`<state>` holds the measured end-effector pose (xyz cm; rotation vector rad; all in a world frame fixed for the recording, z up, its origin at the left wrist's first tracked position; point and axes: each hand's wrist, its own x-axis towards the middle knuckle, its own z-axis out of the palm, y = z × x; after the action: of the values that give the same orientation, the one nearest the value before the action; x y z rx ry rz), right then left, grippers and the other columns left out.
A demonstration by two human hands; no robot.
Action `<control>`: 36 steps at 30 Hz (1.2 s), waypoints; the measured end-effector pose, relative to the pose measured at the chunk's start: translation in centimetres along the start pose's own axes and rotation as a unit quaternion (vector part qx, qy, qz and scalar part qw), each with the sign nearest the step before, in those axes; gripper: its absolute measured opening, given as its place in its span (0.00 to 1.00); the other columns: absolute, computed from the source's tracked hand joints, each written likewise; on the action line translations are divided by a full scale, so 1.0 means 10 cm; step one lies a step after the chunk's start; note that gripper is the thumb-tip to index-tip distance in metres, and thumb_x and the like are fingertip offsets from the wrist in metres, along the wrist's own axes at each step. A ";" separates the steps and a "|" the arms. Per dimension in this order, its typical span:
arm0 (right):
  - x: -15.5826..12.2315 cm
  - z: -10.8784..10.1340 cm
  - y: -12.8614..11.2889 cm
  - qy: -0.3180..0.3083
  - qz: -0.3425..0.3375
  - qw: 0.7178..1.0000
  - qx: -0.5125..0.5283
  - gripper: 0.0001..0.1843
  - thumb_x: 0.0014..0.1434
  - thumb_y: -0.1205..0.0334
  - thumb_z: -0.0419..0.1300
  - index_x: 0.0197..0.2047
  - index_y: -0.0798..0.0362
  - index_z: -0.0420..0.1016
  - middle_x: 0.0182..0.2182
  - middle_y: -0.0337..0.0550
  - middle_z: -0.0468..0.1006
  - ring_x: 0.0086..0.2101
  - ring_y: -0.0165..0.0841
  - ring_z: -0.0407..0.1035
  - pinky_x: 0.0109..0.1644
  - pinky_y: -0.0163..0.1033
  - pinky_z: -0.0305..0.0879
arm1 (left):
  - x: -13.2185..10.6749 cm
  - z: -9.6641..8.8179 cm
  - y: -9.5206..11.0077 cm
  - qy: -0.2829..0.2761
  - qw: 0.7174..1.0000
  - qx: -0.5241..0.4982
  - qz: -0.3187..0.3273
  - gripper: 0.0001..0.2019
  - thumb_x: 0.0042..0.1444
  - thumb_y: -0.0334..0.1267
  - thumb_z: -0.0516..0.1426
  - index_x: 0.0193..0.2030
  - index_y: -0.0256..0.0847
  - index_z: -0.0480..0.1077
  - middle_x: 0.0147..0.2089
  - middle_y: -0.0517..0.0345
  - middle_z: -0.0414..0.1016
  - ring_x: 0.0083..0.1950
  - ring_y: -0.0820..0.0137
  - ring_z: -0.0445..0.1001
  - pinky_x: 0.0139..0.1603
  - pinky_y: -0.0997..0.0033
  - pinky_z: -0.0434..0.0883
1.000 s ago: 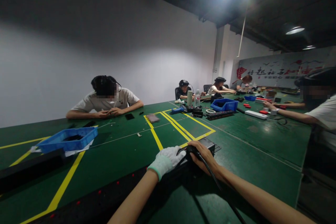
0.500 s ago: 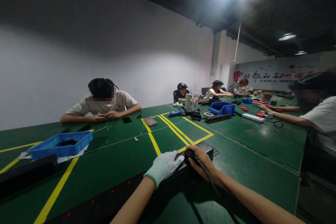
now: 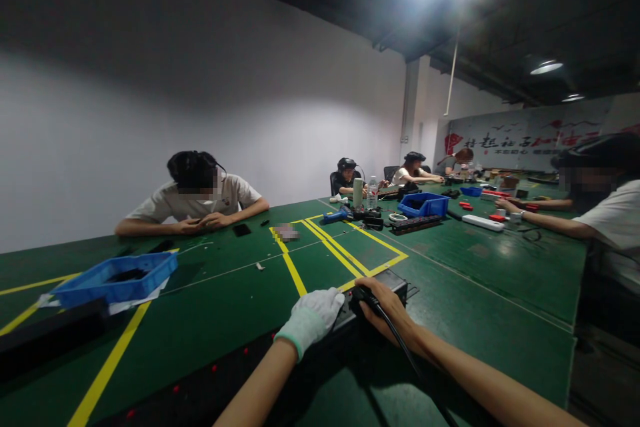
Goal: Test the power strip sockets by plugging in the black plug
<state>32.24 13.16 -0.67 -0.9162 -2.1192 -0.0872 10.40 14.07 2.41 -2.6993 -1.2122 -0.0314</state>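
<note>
R hand gripping blk plug, L hand (gloved, grip unclear) drawn slightly back vs. before

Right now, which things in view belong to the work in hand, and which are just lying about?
In hand:
black plug with cord, held in the right hand
long black strip, beneath the gloved left hand

Seemingly lying about:
blue tray at left
farther blue bin
clear bottle
</note>
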 end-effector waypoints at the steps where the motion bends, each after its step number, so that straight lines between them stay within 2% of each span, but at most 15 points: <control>1: 0.00 0.00 0.00 0.000 0.000 1.000 0.000 0.19 0.63 0.64 0.53 0.57 0.50 0.61 0.50 0.49 0.74 0.50 0.40 0.70 0.54 0.47 0.68 | 0.00 -0.02 0.00 -0.005 1.000 0.002 -0.005 0.16 0.67 0.33 0.45 0.59 0.37 0.62 0.55 0.47 0.70 0.53 0.63 0.73 0.51 0.56 0.73; 7: -0.01 0.03 0.01 0.005 0.002 1.000 0.002 0.19 0.62 0.64 0.53 0.57 0.50 0.62 0.49 0.49 0.74 0.50 0.40 0.71 0.54 0.47 0.67 | -0.03 -0.16 0.02 -0.036 0.998 0.006 -0.055 0.18 0.66 0.40 0.51 0.60 0.40 0.62 0.49 0.52 0.72 0.47 0.65 0.74 0.46 0.57 0.75; 13: -0.01 0.04 0.01 0.012 0.001 1.000 0.001 0.20 0.62 0.64 0.53 0.57 0.49 0.61 0.49 0.48 0.74 0.50 0.40 0.71 0.55 0.47 0.67 | -0.02 -0.21 0.04 -0.053 0.992 0.005 -0.111 0.18 0.64 0.43 0.53 0.59 0.40 0.63 0.51 0.51 0.71 0.46 0.66 0.74 0.45 0.58 0.75; 29: 0.02 0.02 0.00 0.001 0.003 1.000 -0.007 0.18 0.62 0.64 0.54 0.56 0.50 0.62 0.48 0.49 0.75 0.48 0.39 0.71 0.53 0.45 0.69 | 0.02 -0.08 0.00 -0.056 0.993 0.007 -0.099 0.19 0.64 0.43 0.54 0.60 0.40 0.62 0.53 0.50 0.70 0.48 0.65 0.73 0.47 0.57 0.74; 36: 0.07 -0.08 0.03 -0.031 -0.016 0.999 -0.015 0.18 0.65 0.62 0.54 0.58 0.51 0.63 0.49 0.49 0.75 0.49 0.39 0.72 0.53 0.44 0.70 | 0.00 -0.13 0.01 -0.058 0.994 0.002 -0.090 0.20 0.64 0.42 0.54 0.60 0.40 0.62 0.54 0.50 0.70 0.49 0.64 0.73 0.48 0.56 0.74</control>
<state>32.65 13.52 0.32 -0.9145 -2.1958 -0.1081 10.54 13.73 3.64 -2.6108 -1.4853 0.1040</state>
